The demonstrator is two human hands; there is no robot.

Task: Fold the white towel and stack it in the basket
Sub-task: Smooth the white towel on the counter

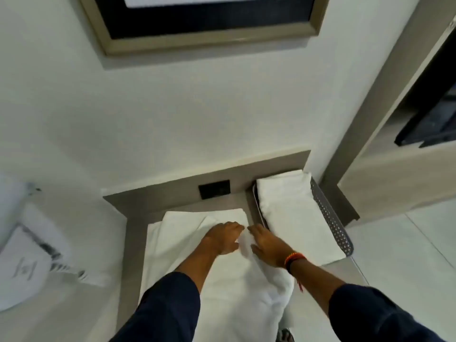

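Note:
A white towel (222,282) lies spread along the grey table, its far end partly doubled over. My left hand (223,236) rests flat on the towel near its far right corner, fingers together. Close beside it, my right hand (267,244) presses palm down on the towel's right edge; a red and orange band circles that wrist. To the right stands a grey perforated basket (332,224) holding a folded white towel (293,213) that hangs over the basket's near end. Neither hand visibly grips the cloth.
The grey table (177,203) is narrow, with a raised back panel carrying a black socket plate (214,189). A framed picture (204,18) hangs on the wall above. White bedding (29,255) lies at the left. A shelf unit (407,134) stands at the right.

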